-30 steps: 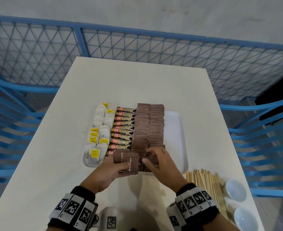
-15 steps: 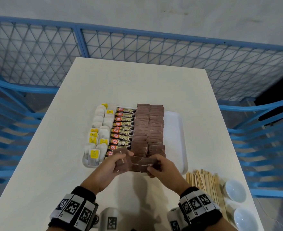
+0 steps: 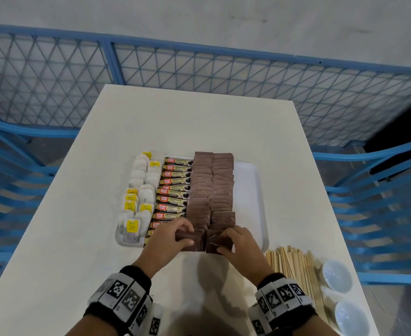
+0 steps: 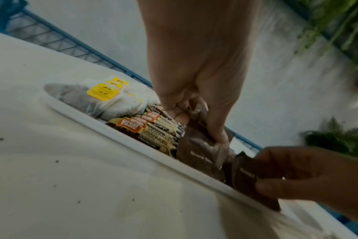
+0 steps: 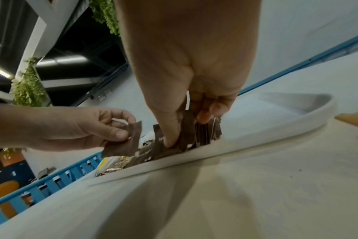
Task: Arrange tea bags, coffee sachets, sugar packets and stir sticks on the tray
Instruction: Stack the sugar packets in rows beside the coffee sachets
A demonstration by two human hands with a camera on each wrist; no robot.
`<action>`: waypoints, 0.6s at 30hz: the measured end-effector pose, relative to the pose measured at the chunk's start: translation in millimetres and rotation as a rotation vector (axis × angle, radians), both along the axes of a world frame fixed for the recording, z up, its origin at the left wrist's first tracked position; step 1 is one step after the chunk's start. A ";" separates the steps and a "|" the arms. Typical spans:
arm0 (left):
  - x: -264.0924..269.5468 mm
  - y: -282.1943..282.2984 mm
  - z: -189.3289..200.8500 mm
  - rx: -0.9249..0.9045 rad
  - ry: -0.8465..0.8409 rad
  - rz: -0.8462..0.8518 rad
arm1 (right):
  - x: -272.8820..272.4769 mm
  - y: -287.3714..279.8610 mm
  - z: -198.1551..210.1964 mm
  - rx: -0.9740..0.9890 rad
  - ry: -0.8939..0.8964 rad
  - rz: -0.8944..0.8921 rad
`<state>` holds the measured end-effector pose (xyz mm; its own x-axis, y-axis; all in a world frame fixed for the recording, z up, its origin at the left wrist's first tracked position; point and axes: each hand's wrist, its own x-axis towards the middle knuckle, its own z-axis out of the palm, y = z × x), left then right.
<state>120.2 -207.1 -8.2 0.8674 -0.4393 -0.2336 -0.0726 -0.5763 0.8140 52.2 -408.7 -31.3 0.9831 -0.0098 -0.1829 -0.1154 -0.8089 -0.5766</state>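
From the head view, a brown sugar packet [image 3: 191, 240] is pinched by the left hand [image 3: 169, 241] and another by the right hand [image 3: 238, 246] at the tray's [image 3: 250, 190] near edge, probably to finish both rows. In the left wrist view, the packet [image 4: 196, 150] is held upright beside the coffee sachets [image 4: 149, 129]. In the right wrist view, the right fingers [image 5: 206, 111] are curled into standing packets.

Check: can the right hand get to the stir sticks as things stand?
Probably yes, once free: the stir sticks lie uncovered on the table just right of the right hand, which is now pinching a brown sugar packet.
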 end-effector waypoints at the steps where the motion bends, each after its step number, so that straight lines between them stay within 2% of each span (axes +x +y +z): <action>1: 0.5 -2.1 -2.0 0.013 -0.033 -0.017 | 0.4 0.5 0.9 -0.006 -0.010 0.010; 6: 2.5 -9.0 -15.6 0.099 -0.184 -0.124 | 2.7 -0.5 2.0 -0.024 -0.063 0.025; 11: -0.5 -6.9 -28.3 0.216 -0.400 -0.142 | 0.7 2.5 -4.4 -0.090 -0.134 0.054; 18: -5.6 -1.3 -32.9 0.230 -0.469 -0.165 | 0.5 6.1 -8.8 -0.114 -0.185 0.043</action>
